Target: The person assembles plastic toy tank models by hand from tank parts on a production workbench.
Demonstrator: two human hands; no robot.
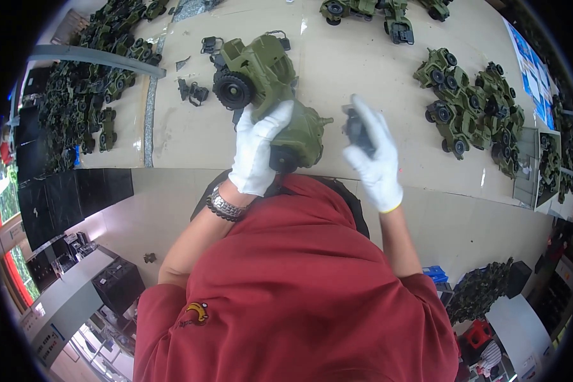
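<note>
My left hand (259, 148), in a white glove, is closed on an olive-green toy military jeep (267, 67) with black wheels. The jeep is tilted over the near edge of the table, with one black wheel (234, 90) facing up and left. To its right, my gloved right hand (377, 158) has its thumb and fingers around a small dark part (358, 132). That part is smeared by motion, so its exact kind does not show. A gap separates it from the jeep.
Small black plastic parts (193, 92) lie on the pale table (337, 70) left of the jeep. Toy jeeps (474, 108) cluster at the right, and more (398, 22) stand at the far edge. A large heap (89, 95) fills the left, below a grey bar (95, 56).
</note>
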